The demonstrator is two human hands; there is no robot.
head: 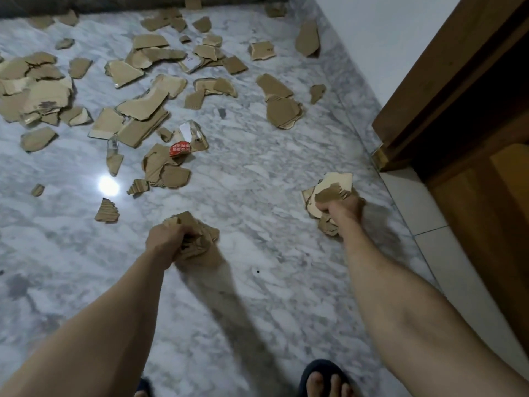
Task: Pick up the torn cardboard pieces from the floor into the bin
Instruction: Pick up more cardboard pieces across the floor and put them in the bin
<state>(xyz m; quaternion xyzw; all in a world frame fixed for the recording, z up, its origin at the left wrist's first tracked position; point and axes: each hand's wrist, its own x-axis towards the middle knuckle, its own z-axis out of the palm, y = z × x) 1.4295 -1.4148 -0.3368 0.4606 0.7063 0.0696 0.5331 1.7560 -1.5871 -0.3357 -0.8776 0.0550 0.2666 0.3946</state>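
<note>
Your left hand (166, 239) clutching crumpled brown cardboard scraps (197, 239), your right hand (340, 209) gripping a ragged wad (332, 187), torn pieces (143, 106) scattered far left

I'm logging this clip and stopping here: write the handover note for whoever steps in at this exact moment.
Left hand: grips a wad of torn cardboard.
Right hand: grips a second bundle of pieces.
Both hands are full and held out over the marble floor.
Bin: not in view, so nothing can be confirmed as binned.
Left: many loose cardboard pieces scattered across the floor ahead, including one with a red label, plus strays by the wall.
Next, probably: empty both handfuls into the bin, then return for the rest.
</note>
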